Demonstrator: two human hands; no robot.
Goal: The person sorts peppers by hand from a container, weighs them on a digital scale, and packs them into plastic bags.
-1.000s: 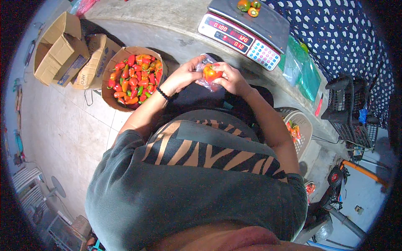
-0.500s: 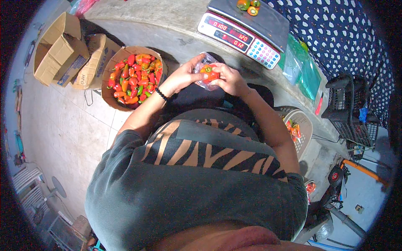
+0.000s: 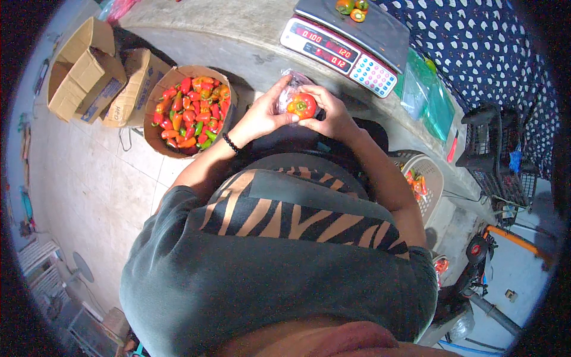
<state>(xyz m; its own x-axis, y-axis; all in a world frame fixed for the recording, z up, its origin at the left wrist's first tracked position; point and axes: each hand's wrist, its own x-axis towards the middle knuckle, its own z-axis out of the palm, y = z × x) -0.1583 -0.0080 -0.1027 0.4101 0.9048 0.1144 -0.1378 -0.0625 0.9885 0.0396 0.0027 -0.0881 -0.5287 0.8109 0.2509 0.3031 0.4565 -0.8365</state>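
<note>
In front of my body, both hands meet around a clear plastic bag and a red-orange pepper seen stem end up. My left hand point(image 3: 266, 114) is closed on the crumpled clear bag point(image 3: 289, 87), its thumb against the pepper's lower side. My right hand point(image 3: 331, 114) curls its fingers and thumb around the red pepper point(image 3: 302, 106). Whether the pepper sits inside the bag or against it, I cannot tell. To the left stands a cardboard box point(image 3: 156, 135) full of red, orange and green peppers point(image 3: 189, 113).
A digital scale point(image 3: 333, 47) beyond my hands bears several green-orange peppers point(image 3: 352, 8). Green plastic bags point(image 3: 429, 101) lie right of it. A beige basket point(image 3: 439, 178) with peppers stands by my right arm. Cardboard boxes point(image 3: 89, 77) stand at far left, black crates point(image 3: 499, 154) at right.
The pepper has turned so its stem end faces up and shows more fully. My right fingers have shifted round it, and the bag now bunches behind it.
</note>
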